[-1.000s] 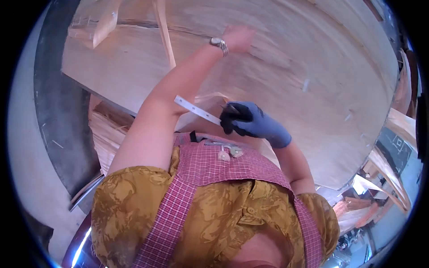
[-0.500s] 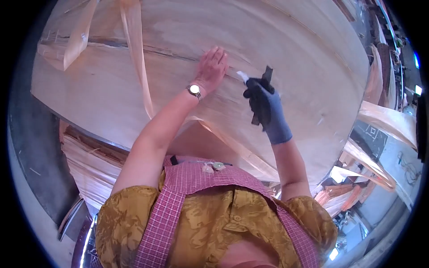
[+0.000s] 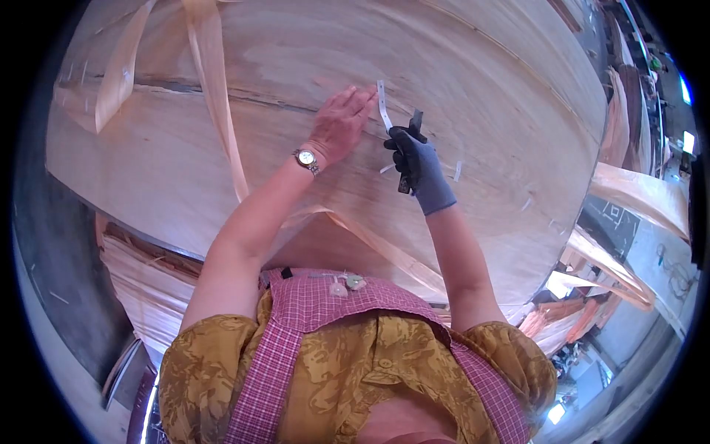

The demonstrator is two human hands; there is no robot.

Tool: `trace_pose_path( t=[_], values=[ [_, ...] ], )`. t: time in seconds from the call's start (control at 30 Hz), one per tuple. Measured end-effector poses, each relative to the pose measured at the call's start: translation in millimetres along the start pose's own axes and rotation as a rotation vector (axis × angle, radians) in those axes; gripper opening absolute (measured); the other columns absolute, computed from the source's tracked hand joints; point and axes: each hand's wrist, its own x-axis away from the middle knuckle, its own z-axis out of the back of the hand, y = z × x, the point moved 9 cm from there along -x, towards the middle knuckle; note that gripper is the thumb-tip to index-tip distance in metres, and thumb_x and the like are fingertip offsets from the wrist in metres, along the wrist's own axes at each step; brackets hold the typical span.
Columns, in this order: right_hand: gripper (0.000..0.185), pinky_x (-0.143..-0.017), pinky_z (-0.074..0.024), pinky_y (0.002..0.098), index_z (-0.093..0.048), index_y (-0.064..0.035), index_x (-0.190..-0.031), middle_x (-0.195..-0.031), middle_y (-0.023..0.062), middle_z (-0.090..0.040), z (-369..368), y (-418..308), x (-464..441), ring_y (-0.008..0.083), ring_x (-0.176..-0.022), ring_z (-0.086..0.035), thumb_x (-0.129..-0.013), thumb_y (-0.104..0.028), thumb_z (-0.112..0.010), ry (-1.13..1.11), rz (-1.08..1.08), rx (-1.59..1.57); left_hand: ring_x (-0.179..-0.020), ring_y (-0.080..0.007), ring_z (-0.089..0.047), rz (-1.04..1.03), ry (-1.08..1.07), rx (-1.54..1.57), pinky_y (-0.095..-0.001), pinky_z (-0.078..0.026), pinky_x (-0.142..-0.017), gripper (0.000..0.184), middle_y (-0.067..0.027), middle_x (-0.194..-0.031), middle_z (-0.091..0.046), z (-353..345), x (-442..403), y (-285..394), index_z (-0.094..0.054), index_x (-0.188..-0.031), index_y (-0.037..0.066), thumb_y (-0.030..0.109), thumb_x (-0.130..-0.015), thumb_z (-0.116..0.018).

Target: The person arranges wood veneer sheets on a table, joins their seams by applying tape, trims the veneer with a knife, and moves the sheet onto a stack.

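My left hand (image 3: 340,124), bare and with a watch (image 3: 306,158) at the wrist, lies flat with its fingers out on a large sheet of wood veneer (image 3: 296,163), beside a dark split (image 3: 259,100). Its fingertips are close to a white strip of tape with small holes (image 3: 381,95). That strip runs from the fingers of my right hand (image 3: 416,159), which wears a grey-blue glove with dark fingers. The same hand is closed round a dark, flat, bar-shaped tool (image 3: 418,118); its exact kind is unclear. Short white tape pieces (image 3: 458,171) are on the veneer near the glove.
Long loose veneer ribbons (image 3: 211,81) trail across the sheet, one of them (image 3: 384,248) near my apron (image 3: 347,300). Stacked veneer (image 3: 155,277) lies below the left edge. More curled strips (image 3: 640,200) hang off to the right.
My right hand has moved left and slightly up, towards my left hand. A longer length of white tape now shows at its fingers. My left hand has shifted a little left.
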Motion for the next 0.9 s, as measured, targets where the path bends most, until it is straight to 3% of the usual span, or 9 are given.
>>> trace_pose_path(
  t=[0.2, 0.3, 0.43, 0.53, 0.63, 0.73, 0.9],
  values=[
    [0.026, -0.045, -0.0417, 0.023, -0.065, -0.0029, -0.103, -0.077, 0.0073, -0.068, 6.3, -8.8, -8.0, 0.0105, -0.053, -0.057, -0.09, -0.025, -0.067, -0.039, 0.048, 0.107, -0.117, -0.0241, -0.049, -0.113, -0.134, -0.082, -0.0403, -0.042, -0.093, 0.047, 0.0016, -0.143, -0.05, -12.3, -9.3, 5.6, -0.055, -0.132, 0.015, 0.026, -0.087, -0.061],
    [0.023, -0.044, -0.0419, 0.0236, -0.066, -0.002, -0.099, -0.075, 0.0087, -0.069, 31.7, -27.4, -30.7, 0.011, -0.051, -0.058, -0.09, -0.023, -0.067, -0.047, 0.166, 0.411, -0.114, -0.0227, -0.051, -0.147, -0.138, -0.15, -0.0401, -0.041, -0.09, 0.046, 0.0015, -0.142, -0.051, -18.4, -6.3, 6.5, -0.057, -0.13, 0.015, 0.028, -0.086, -0.061],
    [0.022, -0.044, -0.0387, 0.0219, -0.068, -0.0041, -0.099, -0.079, 0.0081, -0.071, 61.1, -29.2, -6.0, 0.0085, -0.051, -0.054, -0.087, -0.023, -0.07, 0.013, 0.035, 0.229, -0.11, -0.0223, -0.054, -0.131, -0.107, -0.065, -0.0405, -0.042, -0.089, 0.042, -0.0006, -0.137, -0.055, -19.4, -13.9, 6.0, -0.06, -0.126, 0.014, 0.028, -0.086, -0.062],
    [0.023, -0.044, -0.0383, 0.0217, -0.068, -0.0055, -0.101, -0.082, 0.0071, -0.07, 64.0, 11.2, 5.1, 0.0078, -0.052, -0.051, -0.087, -0.024, -0.069, 0.098, -0.07, 0.103, -0.11, -0.022, -0.055, -0.01, -0.226, -0.046, -0.0399, -0.042, -0.089, 0.041, -0.0032, -0.134, -0.058, -19.0, -23.2, 7.6, -0.062, -0.123, 0.012, 0.027, -0.085, -0.062],
    [0.024, -0.044, -0.0376, 0.0215, -0.068, -0.0058, -0.103, -0.082, 0.0065, -0.07, 60.8, 28.9, 0.5, 0.0084, -0.052, -0.052, -0.087, -0.023, -0.068, 0.108, -0.034, 0.033, -0.115, -0.0229, -0.053, -0.262, -0.001, 0.028, -0.0393, -0.041, -0.091, 0.042, -0.005, -0.134, -0.057, -25.3, -4.7, 52.9, -0.061, -0.123, 0.01, 0.027, -0.084, -0.063],
    [0.021, -0.043, -0.039, 0.0227, -0.067, -0.0043, -0.101, -0.077, 0.0068, -0.069, 62.6, 23.1, -10.3, 0.0093, -0.049, -0.053, -0.087, -0.02, -0.068, 0.051, 0.023, 0.069, -0.119, -0.0242, -0.051, -0.253, -0.079, -0.017, -0.0401, -0.04, -0.093, 0.044, -0.0044, -0.133, -0.056, -43.8, 5.3, 66.2, -0.06, -0.124, 0.01, 0.028, -0.084, -0.063],
    [0.018, -0.043, -0.0436, 0.0251, -0.066, 0.0012, -0.099, -0.072, 0.0082, -0.069, 73.1, -18.1, -12.7, 0.0123, -0.05, -0.058, -0.088, -0.013, -0.065, 0.094, 0.176, 0.479, -0.119, -0.0252, -0.05, -0.278, -0.109, -0.041, -0.0415, -0.04, -0.093, 0.046, -0.0035, -0.132, -0.056, -49.0, 3.6, 64.1, -0.058, -0.126, 0.012, 0.027, -0.083, -0.065]
  ],
)
